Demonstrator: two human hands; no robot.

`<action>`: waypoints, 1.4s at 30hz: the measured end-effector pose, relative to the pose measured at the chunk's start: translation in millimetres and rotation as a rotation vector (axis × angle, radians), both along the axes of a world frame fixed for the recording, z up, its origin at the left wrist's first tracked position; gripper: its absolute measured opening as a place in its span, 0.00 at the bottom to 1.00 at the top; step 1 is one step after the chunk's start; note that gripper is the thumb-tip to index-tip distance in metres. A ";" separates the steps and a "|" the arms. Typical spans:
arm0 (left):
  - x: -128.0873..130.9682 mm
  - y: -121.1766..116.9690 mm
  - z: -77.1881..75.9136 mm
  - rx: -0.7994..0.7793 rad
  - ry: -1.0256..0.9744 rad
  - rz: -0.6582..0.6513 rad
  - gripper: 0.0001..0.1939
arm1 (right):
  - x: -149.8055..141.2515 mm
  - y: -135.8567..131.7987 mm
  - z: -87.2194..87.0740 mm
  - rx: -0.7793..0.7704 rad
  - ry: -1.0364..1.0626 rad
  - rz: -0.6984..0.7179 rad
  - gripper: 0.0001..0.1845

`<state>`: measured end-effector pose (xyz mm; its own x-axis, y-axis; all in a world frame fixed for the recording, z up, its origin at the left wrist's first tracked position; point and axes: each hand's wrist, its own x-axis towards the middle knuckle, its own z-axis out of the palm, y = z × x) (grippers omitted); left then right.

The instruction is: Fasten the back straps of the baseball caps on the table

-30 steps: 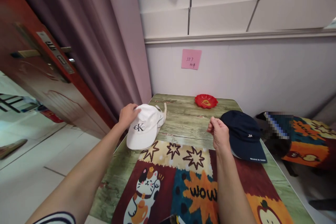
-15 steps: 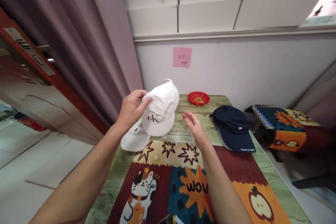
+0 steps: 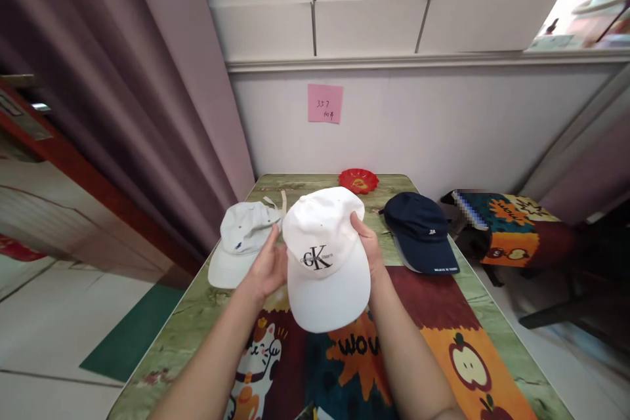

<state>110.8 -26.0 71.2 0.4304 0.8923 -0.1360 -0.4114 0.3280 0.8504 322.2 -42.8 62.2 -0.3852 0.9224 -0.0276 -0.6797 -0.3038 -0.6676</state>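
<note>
A white baseball cap (image 3: pixel 325 249) with a black "CK" logo hangs above the table, its brim pointing toward me. My right hand (image 3: pixel 369 243) grips its right side, thumb on the crown and fingers hidden behind. At the cap's left side is my left hand (image 3: pixel 270 268), cupped against it with the thumb raised and the other fingers partly hidden by the cap. Left of that hand, a pale grey cap (image 3: pixel 241 233) with a small dark emblem and loose straps lies on the table. A navy cap (image 3: pixel 418 230) lies to the right.
A red scalloped dish (image 3: pixel 359 180) stands at the back of the wood-patterned table (image 3: pixel 170 341). Under my arms lies a colourful printed mat (image 3: pixel 433 302). Behind is a wall with a pink note (image 3: pixel 325 104). A curtain (image 3: pixel 162 79) hangs at the left; a covered stool (image 3: pixel 516 226) stands at the right.
The white CK cap has come toward me and slightly right, away from over the grey cap. My right hand has taken hold of it; my left hand has shifted down its left side.
</note>
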 end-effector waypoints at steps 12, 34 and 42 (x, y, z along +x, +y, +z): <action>-1.5 12.3 18.6 -0.083 -0.132 -0.143 0.31 | 8.0 13.4 -10.0 0.019 0.117 -0.366 0.21; 3.2 -12.0 41.9 0.445 0.662 -0.063 0.11 | 45.3 -22.0 31.5 0.460 -0.761 0.138 0.22; 2.4 -13.7 32.7 0.440 0.583 0.155 0.13 | 25.1 -43.4 59.2 0.587 -1.531 -0.184 0.22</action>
